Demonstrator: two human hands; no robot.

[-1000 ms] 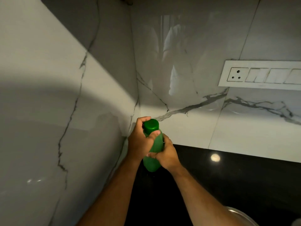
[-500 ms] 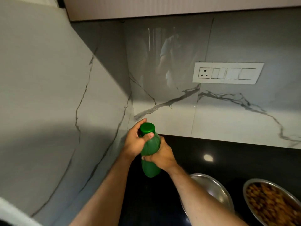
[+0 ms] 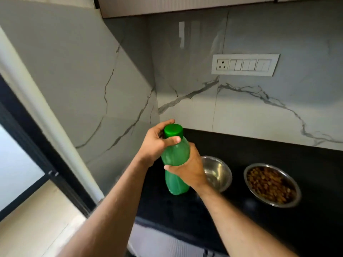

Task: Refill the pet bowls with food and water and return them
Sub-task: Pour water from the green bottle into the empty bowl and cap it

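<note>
The black worktop carries two steel bowls near its back edge: the right bowl holds brown kibble, the left bowl looks empty (partly hidden). Toward the back left corner, the green bottle stands upright, right hand wrapped around its body, left hand curled around the cap.

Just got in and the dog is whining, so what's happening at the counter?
A person holds a green bottle upright over the black counter. The right hand grips its body; the left hand grips the cap, which is on. One steel bowl already holds kibble; the other bowl beside it looks empty.
</note>
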